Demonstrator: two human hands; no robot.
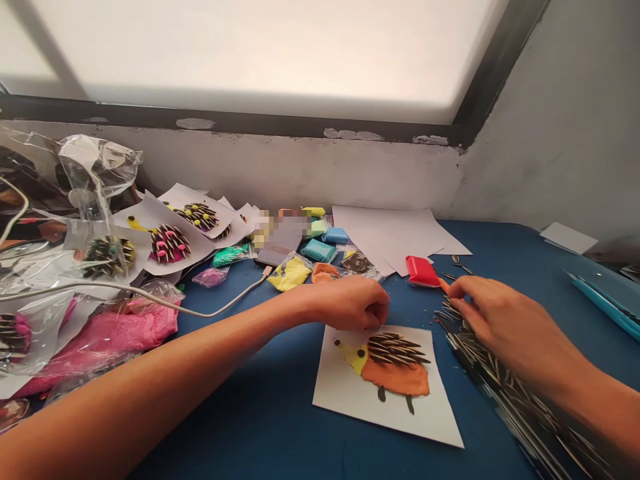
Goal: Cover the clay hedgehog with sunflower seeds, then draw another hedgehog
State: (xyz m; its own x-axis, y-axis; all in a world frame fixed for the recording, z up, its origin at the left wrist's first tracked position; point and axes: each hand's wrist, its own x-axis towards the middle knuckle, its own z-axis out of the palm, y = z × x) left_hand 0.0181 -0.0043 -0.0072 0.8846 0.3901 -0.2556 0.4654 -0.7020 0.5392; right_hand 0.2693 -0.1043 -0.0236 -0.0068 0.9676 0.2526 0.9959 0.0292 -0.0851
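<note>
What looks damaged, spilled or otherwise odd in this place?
Pale patches break up the dark window frame, perhaps chipped paint. Small crumbs lie scattered on the table between the card and red packet.

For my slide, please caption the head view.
Right hand at dark striped sunflower seeds; orange-and-yellow clay hedgehog on white paper.

Left hand point(353, 303): curled, palm side hidden; contents, if any, unreadable. Right hand point(503, 317): covers part of the striped seeds point(493, 367); whether it pinches one is unclear. Both forearms point(165, 377) cut off by frame edges. Phone point(281, 243) partly pixelated. Blue case point(607, 301) cut off at right.
</note>
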